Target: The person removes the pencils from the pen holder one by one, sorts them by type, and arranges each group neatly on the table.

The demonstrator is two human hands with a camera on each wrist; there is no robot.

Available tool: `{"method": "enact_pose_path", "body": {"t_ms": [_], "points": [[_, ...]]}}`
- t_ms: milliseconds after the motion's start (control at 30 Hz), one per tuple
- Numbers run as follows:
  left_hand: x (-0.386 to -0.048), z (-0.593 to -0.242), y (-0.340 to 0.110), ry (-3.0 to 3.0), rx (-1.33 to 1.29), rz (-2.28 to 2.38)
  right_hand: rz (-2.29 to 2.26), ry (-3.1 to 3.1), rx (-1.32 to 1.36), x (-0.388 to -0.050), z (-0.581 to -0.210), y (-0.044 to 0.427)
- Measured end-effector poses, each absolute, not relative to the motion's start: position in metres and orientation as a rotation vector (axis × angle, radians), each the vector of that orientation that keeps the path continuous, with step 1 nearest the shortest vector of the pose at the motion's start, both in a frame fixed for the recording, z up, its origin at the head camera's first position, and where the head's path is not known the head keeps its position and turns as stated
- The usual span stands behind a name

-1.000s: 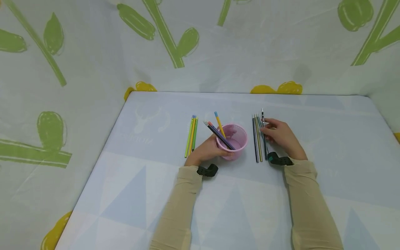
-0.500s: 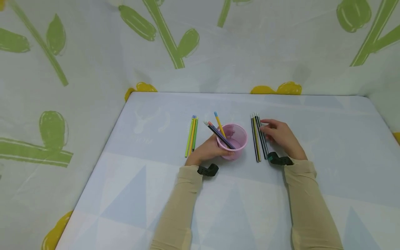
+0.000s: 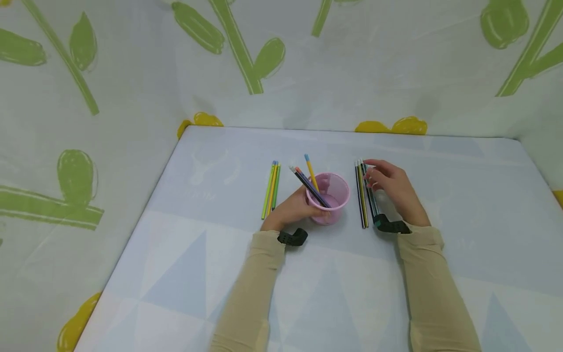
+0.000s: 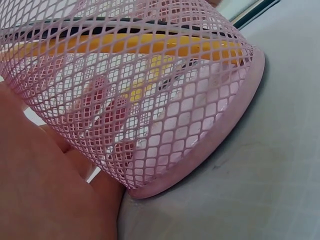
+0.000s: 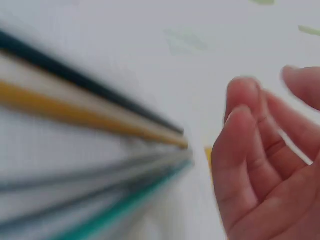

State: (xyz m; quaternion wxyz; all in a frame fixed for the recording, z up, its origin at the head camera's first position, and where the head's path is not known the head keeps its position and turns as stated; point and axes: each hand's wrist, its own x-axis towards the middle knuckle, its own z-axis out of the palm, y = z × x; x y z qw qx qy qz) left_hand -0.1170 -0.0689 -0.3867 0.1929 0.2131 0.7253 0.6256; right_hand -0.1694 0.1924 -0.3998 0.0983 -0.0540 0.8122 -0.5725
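Observation:
A pink mesh cup (image 3: 327, 215) stands tilted on the table, with my left hand (image 3: 293, 211) curled round its left side. Several pencils (image 3: 313, 189) lean inside it toward the left rim; through the mesh in the left wrist view a yellow pencil (image 4: 135, 44) shows. My right hand (image 3: 398, 190) hovers at the upper end of a row of dark and yellow-striped pencils (image 3: 361, 195), its fingers loosely bent. In the right wrist view the hand (image 5: 270, 165) holds nothing, and the pencils (image 5: 95, 117) lie beside the fingertips, blurred.
Left of the cup, green and yellow pencils (image 3: 270, 188) lie side by side, close to my left hand. The table (image 3: 237, 274) has a pale cloth with blue triangles. A white curtain (image 3: 352, 78) with green leaves hangs behind its far edge.
The dark pencil that stood out beyond the right row now lies in with the others. My right fingers have come off it and lifted slightly. The left hand stays on the cup.

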Motion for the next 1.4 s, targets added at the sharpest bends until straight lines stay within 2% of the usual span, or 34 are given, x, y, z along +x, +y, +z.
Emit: {"method": "enact_pose_path", "body": {"t_ms": [200, 433, 833, 1033, 1400], "points": [[-0.118, -0.388, -0.069, 1.983, 0.605, 1.774, -1.795, 2.277, -0.407, -0.156, -0.381, 0.172], [-0.119, -0.389, -0.070, 2.002, 0.570, 1.790, -1.665, 2.145, -0.730, -0.144, -0.367, 0.158], [-0.119, -0.387, -0.074, 2.032, 0.498, 1.828, -1.780, 1.721, -0.832, -0.159, -0.397, 0.150], [-0.118, -0.387, -0.077, 2.117, 0.482, 1.759, -1.766, 1.682, -0.898, -0.157, -0.392, 0.145], [-0.119, -0.389, -0.083, 2.211, 0.466, 1.837, -1.716, 1.894, -0.806, -0.152, -0.388, 0.134]]}}
